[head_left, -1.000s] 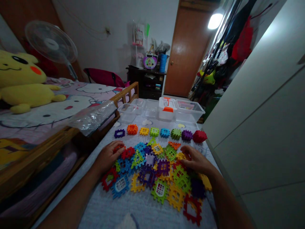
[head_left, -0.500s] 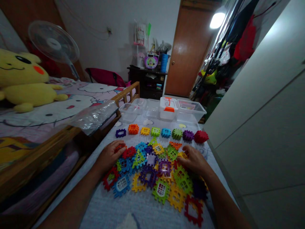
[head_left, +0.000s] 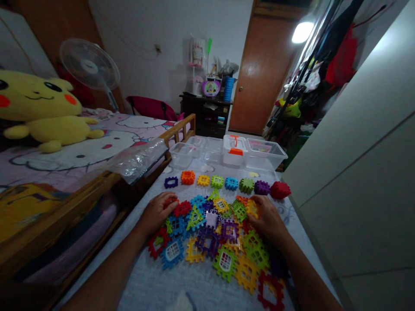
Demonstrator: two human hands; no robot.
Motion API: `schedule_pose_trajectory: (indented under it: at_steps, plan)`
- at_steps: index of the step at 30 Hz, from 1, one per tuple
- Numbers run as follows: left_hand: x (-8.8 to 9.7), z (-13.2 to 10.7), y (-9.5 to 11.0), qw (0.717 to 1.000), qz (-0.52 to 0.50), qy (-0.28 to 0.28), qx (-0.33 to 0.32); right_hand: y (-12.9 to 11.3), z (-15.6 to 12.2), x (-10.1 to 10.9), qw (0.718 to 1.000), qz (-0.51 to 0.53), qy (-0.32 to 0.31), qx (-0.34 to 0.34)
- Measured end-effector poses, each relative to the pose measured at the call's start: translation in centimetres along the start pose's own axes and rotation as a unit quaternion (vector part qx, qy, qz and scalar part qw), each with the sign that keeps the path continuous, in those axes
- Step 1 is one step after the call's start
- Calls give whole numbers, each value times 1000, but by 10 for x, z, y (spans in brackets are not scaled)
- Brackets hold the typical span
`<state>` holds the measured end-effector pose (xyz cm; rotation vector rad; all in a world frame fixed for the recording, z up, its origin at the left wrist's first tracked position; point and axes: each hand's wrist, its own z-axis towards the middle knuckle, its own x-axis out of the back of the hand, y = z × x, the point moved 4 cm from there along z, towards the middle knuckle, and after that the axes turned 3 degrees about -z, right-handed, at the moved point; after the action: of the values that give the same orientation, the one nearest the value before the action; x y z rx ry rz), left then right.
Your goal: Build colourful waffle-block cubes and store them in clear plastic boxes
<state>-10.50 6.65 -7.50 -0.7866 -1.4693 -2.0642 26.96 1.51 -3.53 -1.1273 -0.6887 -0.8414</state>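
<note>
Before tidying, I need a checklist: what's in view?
loose toy pieces: many, multicoloured, foreground pile
rowed pieces: eight groups, multicoloured, behind pile
boxes: several, mostly clear, behind row
sheet: one, blue, beneath pieces
bed: one, pink, left
plush toy: one, yellow, on bed
fan: one, pale, beyond bed
shelf: one, dark, background
door: one, brown, background
lamp: one, white, upper right
cabinet: one, pale, right
left hand: one, at red piece
right hand: one, at yellow piece

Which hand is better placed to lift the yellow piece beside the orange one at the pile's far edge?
Probably the right hand: its fingers are at the yellow piece. The left hand is across the pile, by the red pieces.
</note>
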Motion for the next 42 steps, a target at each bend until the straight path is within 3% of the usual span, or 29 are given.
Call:
schedule_pose_trajectory:
  at_steps: [4,8,13,17,23,27,32,35,37,42]
  plan:
    - [1,1,1,1000,3,-7,-1,-8,3,2,999,50,6,17]
    - [0,0,0,1000,8,-7,2,-18,9,1,997,54,-42,23]
    - [-1,-1,0,1000,6,8,8,-43,34,-8,993,23,-72,88]
    - [1,-1,2,1000,2,9,8,-74,75,-30,988,-31,-87,124]
    - [2,-1,2,1000,-13,13,12,-106,139,-80,978,-147,-121,85]
    - [3,-1,3,999,-22,18,18,-112,157,-107,973,-162,-142,85]
    - [4,0,6,999,-29,17,23,-114,160,-126,969,-167,-159,85]
    - [4,0,6,999,-30,15,25,-116,159,-123,971,-157,-159,84]
    - [3,-1,4,999,-29,12,26,-115,158,-110,974,-145,-150,86]
    - [1,-1,2,999,-24,12,20,-92,139,-46,983,-108,-117,95]
